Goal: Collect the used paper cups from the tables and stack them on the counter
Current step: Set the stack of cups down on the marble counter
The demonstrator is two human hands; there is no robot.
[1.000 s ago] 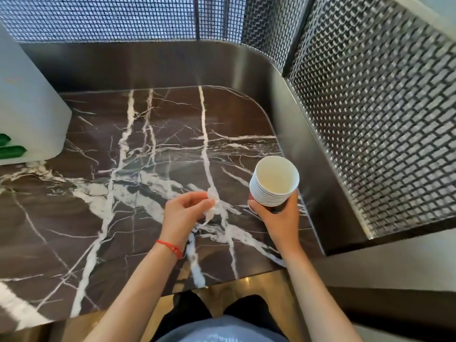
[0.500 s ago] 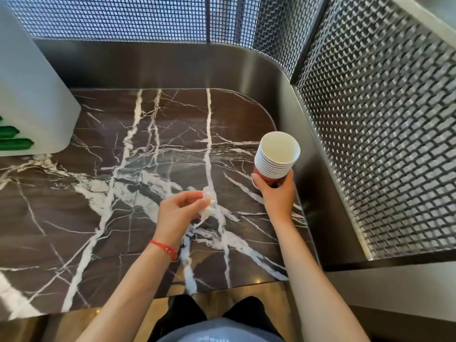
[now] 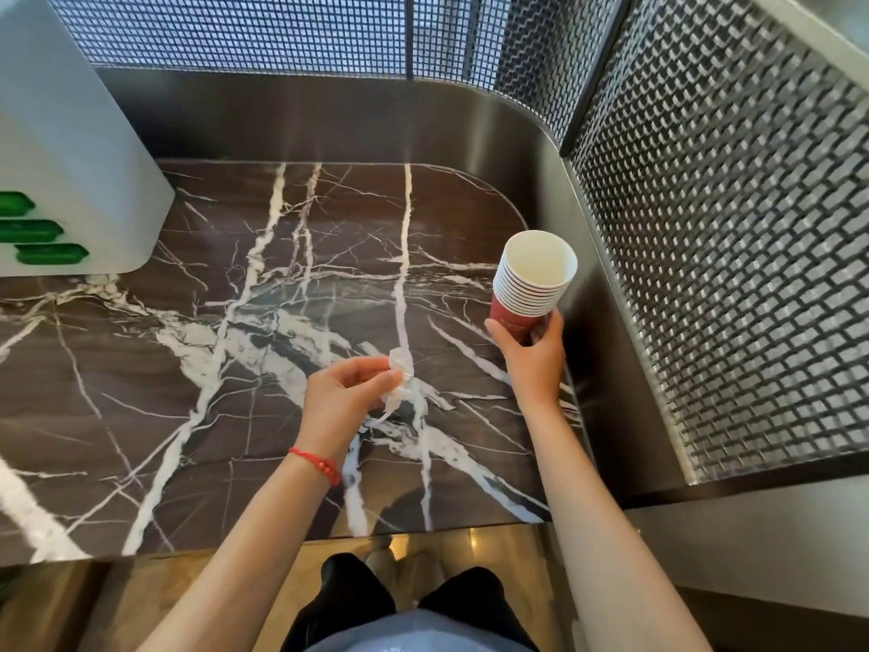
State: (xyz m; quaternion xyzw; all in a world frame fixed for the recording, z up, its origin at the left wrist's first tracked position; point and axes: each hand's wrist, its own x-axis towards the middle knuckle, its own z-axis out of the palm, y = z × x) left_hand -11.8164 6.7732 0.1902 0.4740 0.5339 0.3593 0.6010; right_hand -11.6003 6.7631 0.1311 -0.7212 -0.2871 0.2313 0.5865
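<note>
**Stack carried to the counter, set-down pending**

A nested stack of paper cups (image 3: pixel 533 280) is gripped by its red base in the right hand (image 3: pixel 533 355), held above the marble counter (image 3: pixel 188 369) at about 3 o'clock. A crumpled white scrap (image 3: pixel 399 383) is pinched in the left hand (image 3: pixel 345 397) near centre. Placement appears to be the step in hand; an upright lowering onto bare marble is called for next.

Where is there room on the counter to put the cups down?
The marble counter is bare from the white box to the steel wall. The cup stack hangs over its right edge. The left hand crowds the middle.
</note>
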